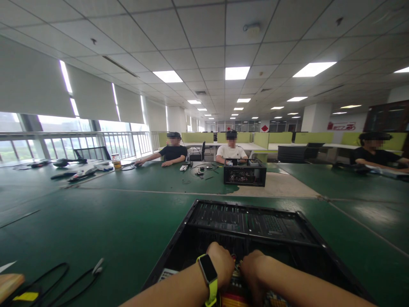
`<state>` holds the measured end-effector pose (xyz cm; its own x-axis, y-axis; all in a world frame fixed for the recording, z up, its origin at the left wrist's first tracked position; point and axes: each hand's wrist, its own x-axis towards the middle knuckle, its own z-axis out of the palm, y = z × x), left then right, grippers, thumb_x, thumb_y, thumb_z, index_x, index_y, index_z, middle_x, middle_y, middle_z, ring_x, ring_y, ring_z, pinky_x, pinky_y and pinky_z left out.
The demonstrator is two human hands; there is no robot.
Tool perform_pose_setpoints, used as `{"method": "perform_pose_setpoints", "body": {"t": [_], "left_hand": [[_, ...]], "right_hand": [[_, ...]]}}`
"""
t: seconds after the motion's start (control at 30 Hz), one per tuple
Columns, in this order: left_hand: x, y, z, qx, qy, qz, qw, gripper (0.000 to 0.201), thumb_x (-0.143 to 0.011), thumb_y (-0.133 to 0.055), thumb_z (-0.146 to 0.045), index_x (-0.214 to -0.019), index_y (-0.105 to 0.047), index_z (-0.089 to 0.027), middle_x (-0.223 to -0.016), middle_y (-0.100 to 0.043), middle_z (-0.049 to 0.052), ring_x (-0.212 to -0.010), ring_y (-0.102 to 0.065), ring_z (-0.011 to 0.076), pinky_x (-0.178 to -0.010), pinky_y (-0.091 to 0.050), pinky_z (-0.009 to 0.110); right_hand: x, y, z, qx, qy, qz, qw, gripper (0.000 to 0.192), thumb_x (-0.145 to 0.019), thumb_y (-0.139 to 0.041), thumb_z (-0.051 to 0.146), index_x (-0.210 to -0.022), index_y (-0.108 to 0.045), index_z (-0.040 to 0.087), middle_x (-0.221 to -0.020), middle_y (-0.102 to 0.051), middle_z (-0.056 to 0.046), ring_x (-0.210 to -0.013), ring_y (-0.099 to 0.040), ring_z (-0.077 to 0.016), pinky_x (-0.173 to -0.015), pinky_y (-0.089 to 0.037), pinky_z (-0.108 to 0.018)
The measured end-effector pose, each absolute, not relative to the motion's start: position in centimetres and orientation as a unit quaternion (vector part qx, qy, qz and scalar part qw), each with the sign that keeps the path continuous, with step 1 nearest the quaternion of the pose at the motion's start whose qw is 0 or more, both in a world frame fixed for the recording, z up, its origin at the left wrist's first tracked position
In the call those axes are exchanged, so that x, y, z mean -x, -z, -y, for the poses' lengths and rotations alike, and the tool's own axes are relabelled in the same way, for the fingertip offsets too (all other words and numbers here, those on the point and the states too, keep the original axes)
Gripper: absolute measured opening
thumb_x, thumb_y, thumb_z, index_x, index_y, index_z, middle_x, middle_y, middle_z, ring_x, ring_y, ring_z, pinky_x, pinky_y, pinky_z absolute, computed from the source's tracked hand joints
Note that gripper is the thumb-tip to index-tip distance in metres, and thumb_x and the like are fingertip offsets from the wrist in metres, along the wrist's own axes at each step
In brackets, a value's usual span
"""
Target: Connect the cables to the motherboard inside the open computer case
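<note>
Case [252, 221], black and open at the top, lies on the green tabletop [111, 217] at the bottom centre of the view, its perforated far wall facing away and both hands reaching down into it. Starting at the far left, a wooden block with a yellow tag [12, 286] sits at the tabletop's near corner, and beside it black cables [64, 277] loop across the green surface. Further back on the left lie dark tools and a small jar [116, 161] near the windows. The left hand [222, 262], with a yellow-strapped watch [208, 273] on its wrist, is curled down inside the case among coloured wires [236, 268]; its fingers are hidden below, so I cannot tell whether its grip is closed on anything. Just beside it, the right hand [254, 266] is bent the same way into the case, touching or nearly touching the left, and its grip cannot be told either. Beyond the case, a person in a black shirt [172, 152] rests both arms on the tabletop, a person in a white shirt [231, 151] sits behind a second black case [244, 175], and at the far right another person in black [373, 155] sits at the tabletop's edge.
</note>
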<state>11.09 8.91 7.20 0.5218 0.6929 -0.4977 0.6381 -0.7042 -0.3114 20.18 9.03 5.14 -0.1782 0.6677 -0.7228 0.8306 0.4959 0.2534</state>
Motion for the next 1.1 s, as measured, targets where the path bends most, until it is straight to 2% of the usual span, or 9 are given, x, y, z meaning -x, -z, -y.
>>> {"method": "perform_pose_setpoints", "body": {"t": [0.13, 0.23, 0.4, 0.53, 0.9, 1.1], "left_hand": [[-11.1, -7.7, -8.6, 0.872, -0.3, 0.385, 0.041, 0.04, -0.067, -0.064, -0.027, -0.104, -0.06, -0.011, -0.104, -0.064, 0.014, -0.095, -0.058, 0.0284, -0.077, -0.047, 0.041], [-11.1, -7.8, -8.5, 0.873, -0.301, 0.381, 0.042, 0.043, -0.064, -0.066, -0.025, -0.104, -0.06, -0.01, -0.104, -0.064, 0.014, -0.095, -0.058, 0.0283, -0.077, -0.047, 0.041], [-11.0, -7.3, -8.8, 0.876, -0.29, 0.382, 0.044, 0.038, -0.066, -0.065, -0.025, -0.102, -0.061, -0.013, -0.1, -0.065, 0.014, -0.094, -0.059, 0.0275, -0.077, -0.047, 0.04], [-10.9, -6.9, -9.1, 0.882, -0.285, 0.371, 0.049, 0.043, -0.062, -0.068, -0.027, -0.103, -0.06, -0.014, -0.1, -0.065, 0.014, -0.092, -0.06, 0.0275, -0.076, -0.048, 0.04], [-10.9, -5.5, -9.7, 0.89, -0.263, 0.369, 0.057, 0.04, -0.066, -0.064, -0.028, -0.104, -0.06, -0.015, -0.094, -0.067, 0.015, -0.087, -0.061, 0.0285, -0.073, -0.047, 0.042], [-10.9, -5.7, -9.8, 0.885, -0.278, 0.368, 0.059, 0.046, -0.063, -0.067, -0.031, -0.106, -0.059, -0.016, -0.098, -0.066, 0.013, -0.089, -0.061, 0.0279, -0.075, -0.048, 0.041]], "right_hand": [[-20.2, -5.1, -9.0, -0.486, 0.092, -0.761, 0.421, 0.071, -0.047, -0.076, 0.028, -0.112, -0.058, 0.008, -0.107, -0.062, -0.016, -0.096, -0.059, -0.0298, -0.083, -0.048, -0.036], [-20.2, -5.0, -9.0, -0.483, 0.091, -0.763, 0.421, 0.072, -0.046, -0.077, 0.029, -0.112, -0.058, 0.009, -0.107, -0.062, -0.015, -0.096, -0.059, -0.0296, -0.083, -0.048, -0.036], [-20.1, -5.0, -9.1, -0.489, 0.1, -0.761, 0.413, 0.071, -0.045, -0.077, 0.025, -0.11, -0.059, 0.007, -0.104, -0.063, -0.017, -0.094, -0.06, -0.0316, -0.082, -0.049, -0.039], [-20.1, -5.0, -9.0, -0.486, 0.099, -0.764, 0.413, 0.072, -0.044, -0.078, 0.025, -0.11, -0.059, 0.005, -0.103, -0.063, -0.018, -0.094, -0.06, -0.032, -0.083, -0.049, -0.039], [-20.3, -4.7, -9.2, -0.482, 0.092, -0.767, 0.413, 0.063, -0.043, -0.077, 0.026, -0.103, -0.063, 0.007, -0.099, -0.065, -0.016, -0.091, -0.061, -0.0313, -0.078, -0.051, -0.037], [-20.3, -5.2, -9.1, -0.481, 0.091, -0.765, 0.419, 0.065, -0.046, -0.076, 0.028, -0.106, -0.062, 0.009, -0.102, -0.064, -0.015, -0.093, -0.06, -0.0312, -0.077, -0.051, -0.037]]}}
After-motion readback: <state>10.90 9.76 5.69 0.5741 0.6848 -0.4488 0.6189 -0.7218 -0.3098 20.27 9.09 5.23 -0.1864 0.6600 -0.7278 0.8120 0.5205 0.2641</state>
